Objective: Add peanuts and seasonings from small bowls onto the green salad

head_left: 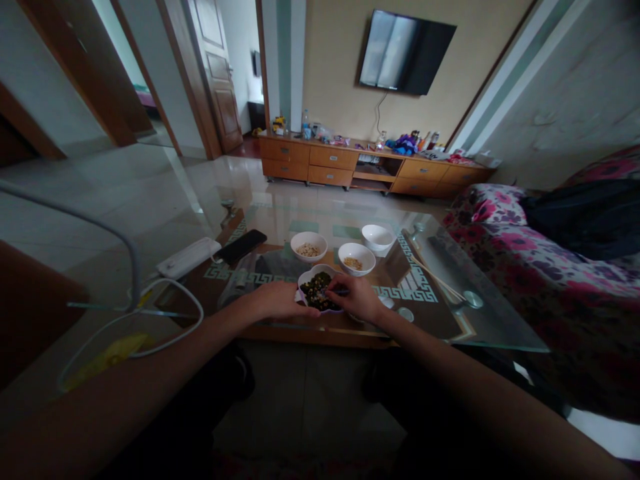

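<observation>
A scalloped bowl [301, 280] with a pale purple rim stands near the front edge of the glass table. Dark green bits mixed with pale pieces fill it. My left hand [283, 300] grips its left side, the thumb lying along the front. Over the contents, my right hand [357, 298] has its fingertips pinched together; whatever is between them is too small to make out. Just behind are a white bowl [309, 238] with pale pieces, another white bowl [367, 267] holding yellowish pieces, and a third white bowl [377, 230].
A black phone [243, 245] and a white power strip [187, 259] with a looping cable lie on the left of the glass table [500, 327]. Chopsticks [435, 277] rest at the right. A floral sofa [505, 260] stands to the right, a wooden cabinet [330, 157] beyond.
</observation>
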`<state>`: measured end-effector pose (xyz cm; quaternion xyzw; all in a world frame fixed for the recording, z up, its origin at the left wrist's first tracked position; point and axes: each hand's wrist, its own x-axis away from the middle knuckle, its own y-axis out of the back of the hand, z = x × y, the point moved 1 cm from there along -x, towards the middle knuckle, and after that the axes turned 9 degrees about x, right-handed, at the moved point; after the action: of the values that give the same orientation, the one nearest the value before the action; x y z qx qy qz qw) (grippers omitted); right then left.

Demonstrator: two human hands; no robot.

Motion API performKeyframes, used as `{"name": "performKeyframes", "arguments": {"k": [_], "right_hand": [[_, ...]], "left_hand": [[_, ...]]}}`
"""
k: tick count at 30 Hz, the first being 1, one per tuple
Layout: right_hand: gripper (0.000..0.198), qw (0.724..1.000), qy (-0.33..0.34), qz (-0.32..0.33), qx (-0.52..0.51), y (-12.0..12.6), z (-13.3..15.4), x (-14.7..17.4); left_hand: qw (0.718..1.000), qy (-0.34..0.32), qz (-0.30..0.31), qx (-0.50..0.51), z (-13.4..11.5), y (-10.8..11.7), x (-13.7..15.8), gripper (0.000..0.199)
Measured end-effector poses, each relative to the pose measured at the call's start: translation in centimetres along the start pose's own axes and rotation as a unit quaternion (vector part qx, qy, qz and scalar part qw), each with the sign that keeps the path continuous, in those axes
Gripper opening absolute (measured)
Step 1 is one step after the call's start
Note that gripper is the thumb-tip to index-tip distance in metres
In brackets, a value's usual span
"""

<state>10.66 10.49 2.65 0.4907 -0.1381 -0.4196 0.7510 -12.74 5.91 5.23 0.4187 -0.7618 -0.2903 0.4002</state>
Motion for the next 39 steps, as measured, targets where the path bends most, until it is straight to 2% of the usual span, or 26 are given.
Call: {"name": "performKeyframes", "arguments": {"k": [10,15,19,21,23,26,28,33,37,39], "right_hand": [[0.015,1.0,0.01,-0.002,-0.001,-0.5,-0.6,-0.2],[0.017,1.0,0.012,-0.018,0.002,0.3,-0.3,-0.2],[0.023,0.993,-0.015,-0.109,-0.029,2.7,-1.6,-0.3],[0.029,0.983,-0.048,-0.176,-0.031,4.1,-3.3,-0.3],[0.033,0.973,-0.09,-0.207,-0.039,5.0,-5.5,-0.2],[0.036,0.972,-0.132,-0.194,-0.017,5.6,-7.9,0.2],[0.034,0.972,-0.137,-0.189,-0.016,5.6,-8.1,0.3],[0.028,0.981,-0.063,-0.16,-0.093,4.6,-4.3,0.1],[0.023,0.987,-0.012,-0.058,-0.147,2.2,-1.2,-0.2],[0.019,0.99,0.005,-0.019,-0.141,1.1,-0.4,-0.3]], "left_hand": [[1.0,-0.004,0.004,0.006,0.2,-0.2,-0.2,0.085],[1.0,-0.007,0.005,0.01,0.2,-0.2,-0.2,0.09],[1.0,-0.006,0.002,0.01,0.4,-0.3,-0.3,0.092],[1.0,-0.01,-0.004,0.006,0.5,-0.3,-0.3,0.094],[1.0,-0.021,-0.003,0.006,0.6,-0.3,-0.4,0.093],[1.0,-0.021,0.003,0.007,0.4,-0.3,-0.4,0.089],[1.0,-0.006,0.002,0.004,0.3,-0.2,-0.3,0.089],[1.0,-0.005,0.005,0.006,0.0,0.0,-0.1,0.087],[1.0,0.006,0.005,0.011,-0.1,0.0,0.0,0.084],[1.0,-0.002,0.005,0.007,-0.1,0.1,0.0,0.082]]}}
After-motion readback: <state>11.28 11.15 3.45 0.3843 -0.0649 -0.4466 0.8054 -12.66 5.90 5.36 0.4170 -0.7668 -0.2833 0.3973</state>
